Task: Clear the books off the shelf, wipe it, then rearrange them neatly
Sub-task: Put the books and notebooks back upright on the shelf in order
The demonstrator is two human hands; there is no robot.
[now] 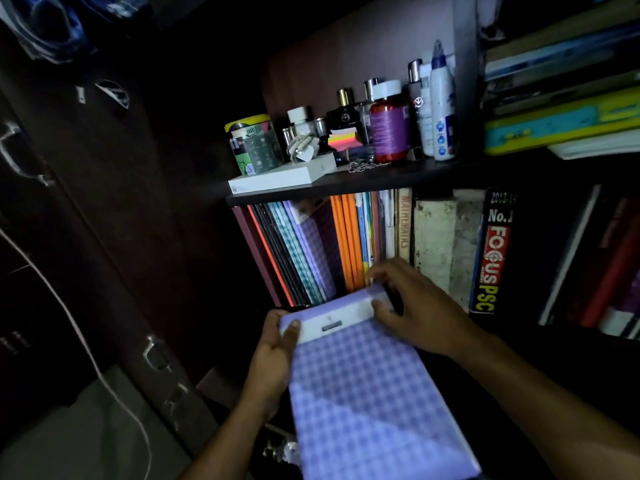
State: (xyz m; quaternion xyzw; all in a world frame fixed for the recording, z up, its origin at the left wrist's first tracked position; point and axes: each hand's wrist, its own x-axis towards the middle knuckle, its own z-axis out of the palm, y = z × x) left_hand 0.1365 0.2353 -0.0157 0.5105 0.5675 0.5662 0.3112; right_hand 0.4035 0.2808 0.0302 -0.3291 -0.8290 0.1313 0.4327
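Both hands, left hand and right hand, grip a purple checked notebook just below the packed book row, where neighbouring thin notebooks could topple into any gap.

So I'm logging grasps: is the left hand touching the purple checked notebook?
Touching. In the head view the left hand grips the purple checked notebook at its top left corner, with the thumb lying over the white label strip.

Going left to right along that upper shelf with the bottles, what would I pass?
Patterned tin → white flat box → black perfume bottle → red pill jar → tall white spray bottle.
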